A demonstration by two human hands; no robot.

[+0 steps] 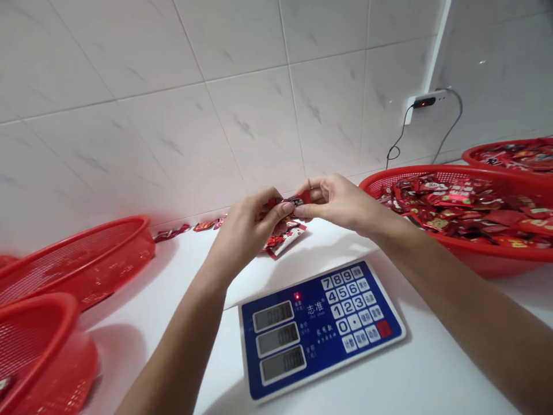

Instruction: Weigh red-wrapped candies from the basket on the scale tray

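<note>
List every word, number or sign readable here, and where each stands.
"志准": scale's blue panel.
"7 8 9 4 5 6 1 2 3 0 ·": keypad.
"计数", "取样", "动态", "储存": lower keys.
Too blurred or small: displays, other panel lettering, held wrapper, basket packets.

Head-worn view, forward and down, above left hand [254, 218], right hand [337, 202]
</note>
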